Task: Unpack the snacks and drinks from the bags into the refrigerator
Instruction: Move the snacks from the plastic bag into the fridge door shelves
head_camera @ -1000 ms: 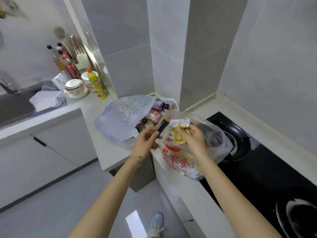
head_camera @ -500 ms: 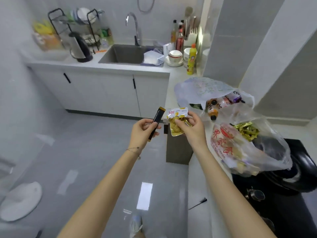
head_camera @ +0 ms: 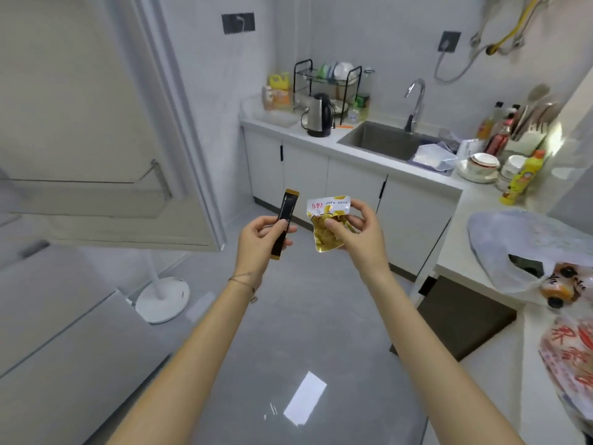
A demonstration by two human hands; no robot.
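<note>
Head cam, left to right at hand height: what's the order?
Open refrigerator door → black stick sachet → yellow snack packet → white plastic bag on the counter.

A black electric kettle stands on the countertop left of the steel sink, a dish rack behind it (plates inside); a yellow squeeze bottle stands farther right.

Two bare arms are seen, uncovered from the wrists down to the edge of the view. A thin, gold-coloured chain bracelet with a tiny charm hanging from it is worn on the wrist of the left hand. The right hand is seen bare.
</note>
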